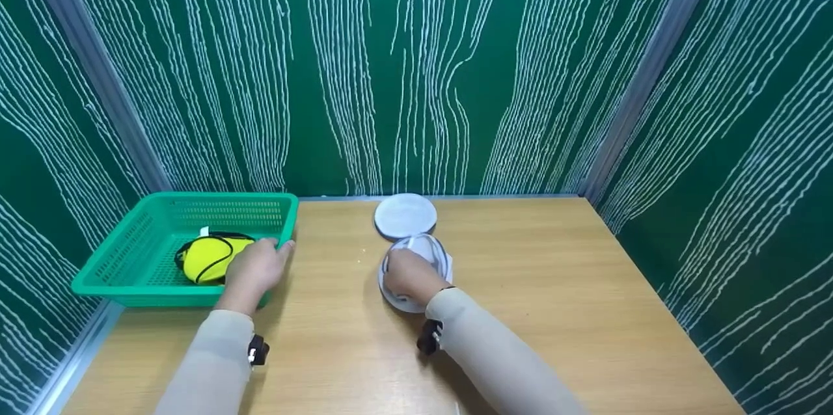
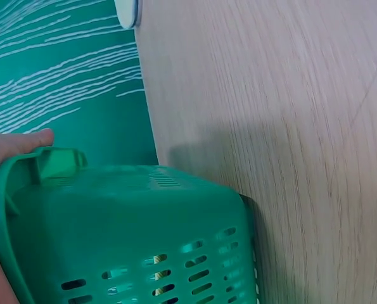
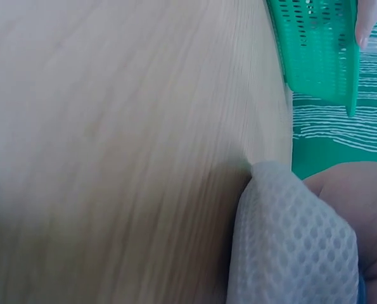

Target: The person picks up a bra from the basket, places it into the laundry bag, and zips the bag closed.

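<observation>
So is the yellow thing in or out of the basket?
In: the yellow thing lies inside the green basket, within its walls.

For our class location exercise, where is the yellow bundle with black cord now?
In the head view, the yellow bundle lies inside the green plastic basket at left, beside the left hand.

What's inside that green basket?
Inside the green basket lies a yellow bundle with black cord. The left hand hides part of it; whatever is beneath stays covered.
</observation>
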Demonstrator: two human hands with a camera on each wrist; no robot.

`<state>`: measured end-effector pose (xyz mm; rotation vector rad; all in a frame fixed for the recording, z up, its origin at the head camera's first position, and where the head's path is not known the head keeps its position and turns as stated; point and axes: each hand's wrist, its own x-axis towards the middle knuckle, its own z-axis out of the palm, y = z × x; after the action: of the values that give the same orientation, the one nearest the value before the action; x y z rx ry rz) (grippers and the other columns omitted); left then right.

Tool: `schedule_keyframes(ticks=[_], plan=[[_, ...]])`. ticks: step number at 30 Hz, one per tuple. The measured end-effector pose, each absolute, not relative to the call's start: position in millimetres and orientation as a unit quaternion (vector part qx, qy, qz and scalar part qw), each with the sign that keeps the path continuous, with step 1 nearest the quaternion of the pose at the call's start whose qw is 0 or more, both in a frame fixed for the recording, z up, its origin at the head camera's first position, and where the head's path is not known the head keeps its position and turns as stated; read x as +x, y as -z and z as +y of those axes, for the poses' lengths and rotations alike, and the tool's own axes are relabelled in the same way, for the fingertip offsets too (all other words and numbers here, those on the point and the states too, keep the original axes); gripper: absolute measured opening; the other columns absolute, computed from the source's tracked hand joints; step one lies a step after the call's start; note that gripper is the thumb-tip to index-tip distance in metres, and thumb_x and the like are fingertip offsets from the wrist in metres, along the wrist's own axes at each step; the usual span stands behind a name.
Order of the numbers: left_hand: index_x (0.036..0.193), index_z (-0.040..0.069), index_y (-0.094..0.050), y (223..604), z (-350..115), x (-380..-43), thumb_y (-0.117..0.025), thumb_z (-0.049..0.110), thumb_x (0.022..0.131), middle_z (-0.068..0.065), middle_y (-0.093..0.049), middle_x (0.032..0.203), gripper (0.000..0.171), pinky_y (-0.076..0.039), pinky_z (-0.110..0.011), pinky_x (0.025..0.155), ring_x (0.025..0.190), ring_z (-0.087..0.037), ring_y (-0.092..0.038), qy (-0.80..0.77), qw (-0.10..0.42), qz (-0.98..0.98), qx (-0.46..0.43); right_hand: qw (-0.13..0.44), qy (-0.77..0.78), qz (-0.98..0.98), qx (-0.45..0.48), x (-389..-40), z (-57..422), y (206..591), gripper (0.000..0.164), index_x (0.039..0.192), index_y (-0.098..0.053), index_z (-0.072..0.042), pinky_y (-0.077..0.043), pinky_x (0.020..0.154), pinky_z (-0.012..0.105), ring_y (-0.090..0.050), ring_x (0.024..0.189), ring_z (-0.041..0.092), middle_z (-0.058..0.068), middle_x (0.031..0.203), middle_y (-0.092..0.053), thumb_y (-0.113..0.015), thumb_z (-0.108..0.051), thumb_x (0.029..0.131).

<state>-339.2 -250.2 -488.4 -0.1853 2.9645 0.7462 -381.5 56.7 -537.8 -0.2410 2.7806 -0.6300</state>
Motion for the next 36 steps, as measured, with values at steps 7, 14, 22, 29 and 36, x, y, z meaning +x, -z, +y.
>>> schedule_keyframes(ticks=[7, 14, 22, 29, 36], plan=[[0.167, -0.005, -0.048, 488.4, -249.7, -340.1, -0.04, 0.052, 0.122, -0.032, -0.054, 0.167, 0.073, -0.048, -0.072, 0.123, 0.146, -0.053, -0.061, -0.251, 0.051, 0.964, -0.065, 0.155, 0.234, 0.958, -0.052, -374.8, 51.5, 534.5, 0.009, 0.1, -0.073, -0.012, -0.055, 0.067, 0.036, -0.069, 0.083, 0.025, 0.007, 0.094, -0.071, -0.071, -0.016, 0.108], [0.168, -0.006, -0.046, 487.5, -252.3, -342.9, -0.042, 0.053, 0.121, -0.032, -0.056, 0.166, 0.075, -0.048, -0.072, 0.122, 0.14, -0.05, -0.064, -0.257, 0.062, 0.962, -0.066, 0.165, 0.26, 0.95, -0.056, -363.8, 55.6, 519.2, 0.025, 0.102, -0.075, -0.018, -0.059, 0.074, 0.04, -0.071, 0.087, 0.025, 0.005, 0.093, -0.072, -0.076, -0.042, 0.109], [0.168, -0.005, -0.045, 486.9, -249.5, -345.6, -0.04, 0.056, 0.121, -0.032, -0.055, 0.166, 0.078, -0.047, -0.07, 0.124, 0.145, -0.052, -0.06, -0.266, 0.072, 0.959, -0.07, 0.1, 0.286, 0.946, -0.117, -380.1, 78.7, 505.7, 0.057, 0.112, -0.08, -0.015, -0.063, 0.082, 0.043, -0.073, 0.091, 0.02, 0.0, 0.097, -0.077, -0.069, -0.071, 0.106], [0.163, -0.008, -0.049, 477.1, -257.8, -345.3, -0.038, 0.065, 0.119, -0.031, -0.064, 0.15, 0.086, -0.053, -0.063, 0.116, 0.129, -0.042, -0.065, -0.312, 0.084, 0.943, -0.078, 0.029, 0.294, 0.948, -0.115, -400.0, 104.9, 497.2, 0.036, 0.095, -0.079, -0.015, -0.058, 0.069, 0.035, -0.07, 0.081, 0.019, 0.001, 0.088, -0.076, -0.074, -0.047, 0.11], [0.168, -0.005, -0.045, 466.2, -279.6, -351.8, -0.041, 0.048, 0.121, -0.04, -0.038, 0.172, 0.071, -0.038, -0.074, 0.13, 0.157, -0.059, -0.041, -0.312, 0.043, 0.943, -0.106, -0.013, 0.316, 0.946, -0.069, -413.2, 136.4, 502.9, 0.023, 0.1, -0.079, -0.012, -0.058, 0.071, 0.033, -0.068, 0.084, 0.021, 0.006, 0.095, -0.075, -0.074, -0.033, 0.11]])
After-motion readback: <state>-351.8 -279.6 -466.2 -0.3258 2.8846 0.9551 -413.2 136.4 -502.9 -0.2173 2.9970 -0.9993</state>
